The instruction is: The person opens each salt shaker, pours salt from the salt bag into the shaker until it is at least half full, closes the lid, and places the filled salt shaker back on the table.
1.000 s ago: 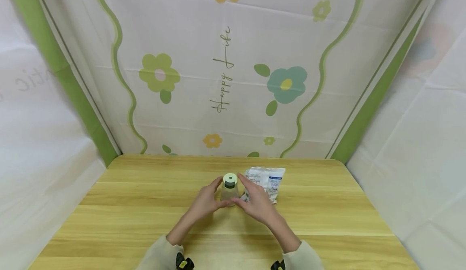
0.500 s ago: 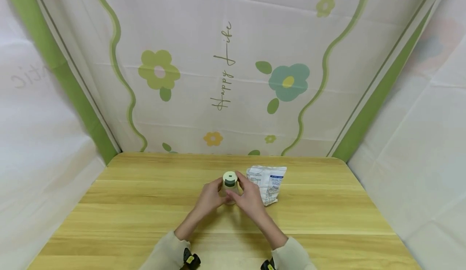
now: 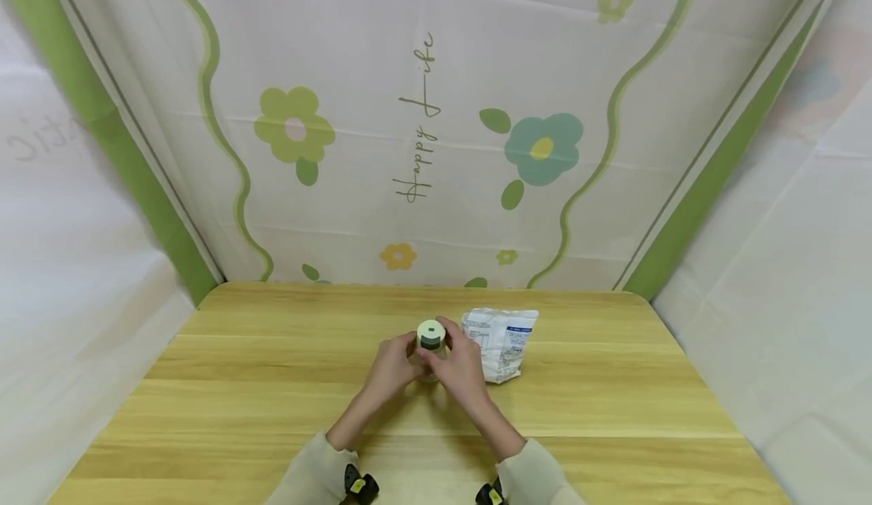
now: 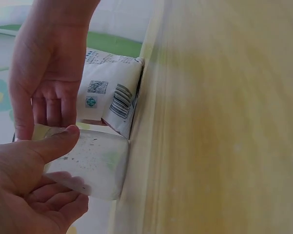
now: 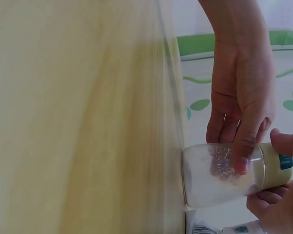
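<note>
Midway along the table (image 3: 204, 384): shaker jar (image 3: 431, 346), upright, base steadied by curled left hand (image 3: 391, 369); capped top gripped by right hand (image 3: 462, 365); packet (image 3: 502, 341) just beside.

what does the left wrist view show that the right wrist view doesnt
Only the left wrist view shows the white packet's barcode and printed label, lying on the table just behind the jar.

Only the right wrist view shows the jar's pale lid with its dark band, and the white powder in the clear jar.

Both show the clear jar standing on the wooden table, with the left hand and the right hand holding it, fingers on either side.
</note>
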`<action>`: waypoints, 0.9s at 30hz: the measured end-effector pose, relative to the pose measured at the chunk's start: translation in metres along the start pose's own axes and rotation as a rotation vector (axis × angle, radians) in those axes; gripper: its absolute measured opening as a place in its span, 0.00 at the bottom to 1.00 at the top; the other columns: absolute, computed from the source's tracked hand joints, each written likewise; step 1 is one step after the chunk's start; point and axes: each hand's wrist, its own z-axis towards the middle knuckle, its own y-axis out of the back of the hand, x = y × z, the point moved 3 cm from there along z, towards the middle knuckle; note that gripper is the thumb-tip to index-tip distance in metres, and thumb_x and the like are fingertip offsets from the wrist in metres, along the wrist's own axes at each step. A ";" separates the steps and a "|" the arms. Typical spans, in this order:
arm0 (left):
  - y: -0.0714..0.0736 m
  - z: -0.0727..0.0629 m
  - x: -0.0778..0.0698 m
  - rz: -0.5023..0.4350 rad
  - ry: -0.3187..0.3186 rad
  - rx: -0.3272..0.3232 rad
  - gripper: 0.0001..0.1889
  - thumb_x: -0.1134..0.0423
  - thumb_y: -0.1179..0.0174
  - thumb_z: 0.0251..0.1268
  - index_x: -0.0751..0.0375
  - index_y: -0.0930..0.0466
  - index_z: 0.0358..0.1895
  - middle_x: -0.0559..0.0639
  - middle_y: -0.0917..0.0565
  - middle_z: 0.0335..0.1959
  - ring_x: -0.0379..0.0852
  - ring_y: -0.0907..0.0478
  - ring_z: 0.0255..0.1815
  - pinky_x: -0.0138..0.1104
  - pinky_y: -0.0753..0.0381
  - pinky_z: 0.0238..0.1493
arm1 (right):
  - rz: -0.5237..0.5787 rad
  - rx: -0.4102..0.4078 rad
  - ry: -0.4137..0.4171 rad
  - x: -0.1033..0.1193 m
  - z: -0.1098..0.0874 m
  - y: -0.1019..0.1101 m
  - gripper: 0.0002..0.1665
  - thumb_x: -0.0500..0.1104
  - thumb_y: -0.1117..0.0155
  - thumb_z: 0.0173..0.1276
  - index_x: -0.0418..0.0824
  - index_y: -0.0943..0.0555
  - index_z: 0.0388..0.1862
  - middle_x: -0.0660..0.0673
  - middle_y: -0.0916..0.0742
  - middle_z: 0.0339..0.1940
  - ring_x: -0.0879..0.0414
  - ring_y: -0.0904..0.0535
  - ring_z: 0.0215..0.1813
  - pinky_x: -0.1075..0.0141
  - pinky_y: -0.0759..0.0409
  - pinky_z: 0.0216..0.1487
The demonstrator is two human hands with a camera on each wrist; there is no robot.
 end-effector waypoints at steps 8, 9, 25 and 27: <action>0.002 0.001 -0.004 0.017 -0.004 0.007 0.15 0.65 0.24 0.51 0.61 0.14 0.43 0.55 0.10 0.43 0.47 0.14 0.46 0.40 0.14 0.48 | 0.052 0.016 0.003 -0.004 0.003 0.002 0.29 0.38 0.21 0.54 0.36 0.20 0.56 0.37 0.13 0.54 0.41 0.17 0.59 0.53 0.18 0.59; 0.002 0.001 -0.004 0.026 -0.005 0.009 0.15 0.65 0.24 0.51 0.61 0.14 0.43 0.55 0.10 0.42 0.45 0.15 0.43 0.38 0.14 0.46 | 0.062 0.022 -0.004 -0.004 0.004 0.002 0.29 0.38 0.21 0.54 0.37 0.19 0.55 0.38 0.13 0.54 0.42 0.17 0.59 0.53 0.18 0.60; 0.004 0.004 -0.001 0.020 0.012 0.031 0.15 0.63 0.23 0.51 0.62 0.14 0.43 0.54 0.10 0.42 0.44 0.17 0.42 0.37 0.14 0.44 | 0.166 0.096 -0.017 -0.008 0.008 0.003 0.32 0.39 0.22 0.56 0.34 0.21 0.60 0.37 0.15 0.57 0.41 0.20 0.63 0.49 0.21 0.63; 0.005 0.003 0.001 0.007 0.014 0.031 0.15 0.63 0.23 0.51 0.61 0.14 0.42 0.55 0.11 0.43 0.45 0.16 0.44 0.38 0.13 0.46 | 0.179 0.107 -0.019 -0.008 0.009 0.002 0.33 0.38 0.22 0.56 0.33 0.22 0.61 0.36 0.16 0.58 0.40 0.20 0.64 0.50 0.22 0.64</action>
